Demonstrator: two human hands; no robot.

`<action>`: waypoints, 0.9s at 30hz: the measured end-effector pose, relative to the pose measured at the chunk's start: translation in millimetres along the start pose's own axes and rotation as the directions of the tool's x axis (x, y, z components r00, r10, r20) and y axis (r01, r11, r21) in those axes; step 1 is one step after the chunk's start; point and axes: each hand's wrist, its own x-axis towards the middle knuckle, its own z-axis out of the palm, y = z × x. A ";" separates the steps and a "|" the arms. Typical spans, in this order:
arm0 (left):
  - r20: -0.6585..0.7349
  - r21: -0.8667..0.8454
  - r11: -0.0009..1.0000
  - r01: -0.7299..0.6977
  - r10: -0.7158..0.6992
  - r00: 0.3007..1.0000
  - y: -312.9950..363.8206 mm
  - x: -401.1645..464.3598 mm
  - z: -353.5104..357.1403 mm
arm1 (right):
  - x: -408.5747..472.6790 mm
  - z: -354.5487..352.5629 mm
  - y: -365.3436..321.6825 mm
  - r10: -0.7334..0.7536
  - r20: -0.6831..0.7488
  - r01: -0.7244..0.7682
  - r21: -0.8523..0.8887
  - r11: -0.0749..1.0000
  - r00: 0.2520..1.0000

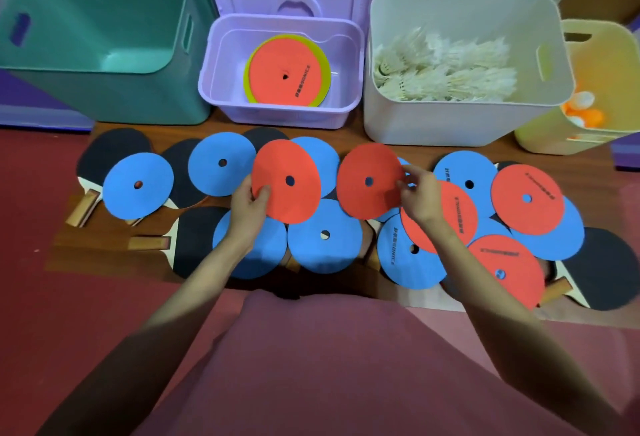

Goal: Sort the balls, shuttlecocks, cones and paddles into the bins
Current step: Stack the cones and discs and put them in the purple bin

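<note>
Cones [138,186] mostly remain unsorted over paddles [114,151]; each hand, left hand [247,208] and right hand [420,198], pinches a red one, shuttlecocks [443,72] already binned.

place: sports hall or gym storeroom, likely | floor: red and purple sports matting [45,297] | gear: table-tennis paddles [114,151], flat marker discs [138,186] strewn about | storage: row of plastic bins [90,96] against wall, shuttlecocks [446,72] and ping-pong balls [585,110] inside
</note>
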 end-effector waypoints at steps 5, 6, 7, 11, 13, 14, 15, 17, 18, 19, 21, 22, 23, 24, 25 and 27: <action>0.058 -0.061 0.994 0.086 -0.083 0.995 8.4 5.3 13.3 | -13.9 -29.0 -10.0 0.126 -0.023 -0.100 0.474 0.875 0.992; 0.068 -0.098 0.990 0.105 -0.099 0.993 12.4 5.1 19.6 | -15.6 -32.6 -14.3 0.130 0.022 -0.122 0.535 0.836 0.991; 0.084 -0.141 0.981 0.131 -0.120 0.989 17.4 4.4 26.5 | -16.9 -34.9 -17.9 0.122 0.063 -0.136 0.566 0.813 0.991; 0.165 -0.279 0.936 0.212 -0.171 0.971 39.6 -2.1 51.7 | -18.8 -31.5 -23.9 0.094 0.164 -0.175 0.597 0.783 0.982; 0.164 -0.289 0.928 0.237 -0.196 0.967 48.5 -4.6 62.6 | -20.1 -29.2 -24.7 0.089 0.190 -0.186 0.589 0.787 0.978; 0.163 -0.267 0.932 0.244 -0.206 0.965 51.5 -5.1 67.4 | -21.1 -28.9 -24.9 0.089 0.197 -0.190 0.585 0.789 0.976; 0.174 -0.231 0.941 0.248 -0.211 0.962 52.7 -5.8 71.4 | -21.9 -29.8 -24.7 0.088 0.203 -0.192 0.582 0.790 0.975; 0.221 -0.193 0.950 0.244 -0.200 0.954 52.0 -7.3 79.0 | -24.3 -31.7 -22.4 0.087 0.221 -0.203 0.582 0.788 0.971; 0.247 -0.202 0.948 0.247 -0.195 0.949 51.8 -9.3 82.6 | -25.8 -32.6 -20.4 0.082 0.234 -0.207 0.579 0.788 0.969; 0.265 -0.209 0.946 0.248 -0.190 0.945 51.2 -11.5 85.2 | -27.6 -33.8 -17.9 0.079 0.248 -0.211 0.572 0.792 0.966; 0.274 -0.188 0.957 0.222 -0.165 0.947 49.0 -14.4 91.4 | -31.8 -37.3 -12.3 0.075 0.272 -0.222 0.563 0.796 0.959; 0.279 -0.172 0.963 0.208 -0.155 0.948 47.8 -15.2 94.3 | -33.8 -39.2 -8.8 0.078 0.283 -0.231 0.561 0.795 0.956; 0.285 -0.157 0.967 0.199 -0.148 0.947 46.8 -15.9 97.2 | -36.0 -41.2 -4.9 0.088 0.294 -0.246 0.560 0.791 0.952; 0.296 -0.140 0.972 0.190 -0.142 0.945 46.5 -16.3 100.0 | -38.4 -43.0 -1.0 0.107 0.305 -0.268 0.554 0.789 0.946; 0.308 -0.125 0.976 0.180 -0.134 0.942 47.1 -17.1 102.7 | -40.9 -45.0 2.4 0.128 0.313 -0.289 0.545 0.787 0.941; 0.328 -0.094 0.984 0.152 -0.113 0.938 48.3 -18.7 109.0 | -43.2 -46.0 12.8 0.198 0.282 -0.318 0.490 0.812 0.939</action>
